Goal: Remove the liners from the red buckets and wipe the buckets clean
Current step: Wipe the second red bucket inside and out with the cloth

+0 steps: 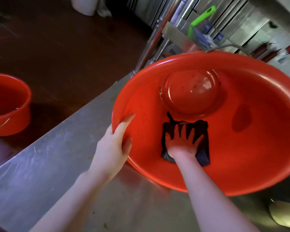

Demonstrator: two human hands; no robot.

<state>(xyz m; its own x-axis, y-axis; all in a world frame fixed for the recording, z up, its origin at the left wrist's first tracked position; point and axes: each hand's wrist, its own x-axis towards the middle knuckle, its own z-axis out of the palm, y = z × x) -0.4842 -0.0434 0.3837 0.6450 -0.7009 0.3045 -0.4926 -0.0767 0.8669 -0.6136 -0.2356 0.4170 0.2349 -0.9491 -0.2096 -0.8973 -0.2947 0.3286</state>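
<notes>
A large red bucket (pixel 258 148) lies tilted toward me on the steel counter, its open mouth facing up. My left hand (pixel 115 141) grips its near-left rim, thumb inside and fingers outside. My right hand (pixel 182 141) is inside, fingers spread flat, pressing a dark cloth (pixel 203 153) against the inner wall just below the round bucket bottom (pixel 192 91), which shows wet spots. No liner is visible inside. A second red bucket (pixel 8 104) stands on the floor at the far left, with a wire handle hanging down.
The steel counter (pixel 49 173) runs diagonally from lower left to upper right. Steel rack legs (pixel 151 42) and cabinets rise behind the bucket, with a green-handled tool (pixel 201 19) among them. A pale yellowish object (pixel 285 215) sits at the lower right. The dark floor lies to the left.
</notes>
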